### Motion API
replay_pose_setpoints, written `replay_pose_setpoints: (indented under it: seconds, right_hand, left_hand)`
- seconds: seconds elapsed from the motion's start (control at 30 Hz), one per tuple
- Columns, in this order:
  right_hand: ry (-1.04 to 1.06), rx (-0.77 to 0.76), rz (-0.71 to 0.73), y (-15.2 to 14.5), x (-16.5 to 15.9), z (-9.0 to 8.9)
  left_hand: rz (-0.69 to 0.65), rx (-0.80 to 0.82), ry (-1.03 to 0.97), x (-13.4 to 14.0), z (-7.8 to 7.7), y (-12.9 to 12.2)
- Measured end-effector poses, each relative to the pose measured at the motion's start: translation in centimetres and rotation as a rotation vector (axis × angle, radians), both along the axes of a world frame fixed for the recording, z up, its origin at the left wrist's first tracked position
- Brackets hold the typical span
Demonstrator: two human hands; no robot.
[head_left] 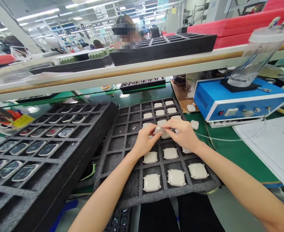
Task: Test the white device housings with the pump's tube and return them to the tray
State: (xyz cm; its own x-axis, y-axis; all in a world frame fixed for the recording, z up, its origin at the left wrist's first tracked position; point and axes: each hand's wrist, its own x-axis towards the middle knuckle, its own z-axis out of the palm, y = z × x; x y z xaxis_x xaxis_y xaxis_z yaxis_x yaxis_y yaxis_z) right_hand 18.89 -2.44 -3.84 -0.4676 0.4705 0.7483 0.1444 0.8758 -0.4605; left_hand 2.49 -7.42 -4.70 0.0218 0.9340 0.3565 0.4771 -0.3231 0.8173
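My left hand (pixel 145 139) pinches a cream-coloured watch back cover (pixel 158 130) between thumb and fingers, raised over the middle of a dark foam tray (pixel 115 143). From the other side, my right hand (pixel 184 134) is closed with its fingertips on the same cover. Whether a tiny part sits between those fingertips is too small to make out. Below and around both hands, more cream covers (pixel 176 177) lie singly in the tray's right-hand compartments. The left-hand compartments hold almost nothing, apart from tiny specks. My hands hide several of the middle compartments.
On the left, a stacked foam tray (pixel 84 141) carries watch faces with dark screens. At right stand a blue control box (pixel 231 100), a clear cylinder (pixel 248 67) on it, and paper sheets (pixel 272 138). A shelf (pixel 88 79) crosses ahead; a person (pixel 126 32) is beyond it.
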Motion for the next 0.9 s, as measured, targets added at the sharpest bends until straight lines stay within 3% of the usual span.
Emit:
replay_pose_setpoints:
  seconds: [0.2, 0.57, 0.77, 0.9]
  right_hand:
    - [-0.167, 0.213, -0.065, -0.4, -0.7, -0.9]
    - [-0.181, 0.101, -0.029, -0.3, -0.8, -1.0]
    - [-0.193, 0.180, -0.060, -0.6, -1.4, -0.5]
    - [-0.251, 0.243, -0.043, -1.8, 2.0, 0.3]
  left_hand:
    - [-0.004, -0.084, -0.178, 0.3, -0.1, 0.3]
    - [0.014, -0.095, -0.274, 0.9, -0.4, -0.1]
    - [0.051, -0.036, -0.218, 0.9, -0.1, -0.4]
    - [0.021, 0.009, -0.235, 0.9, 0.4, 0.0]
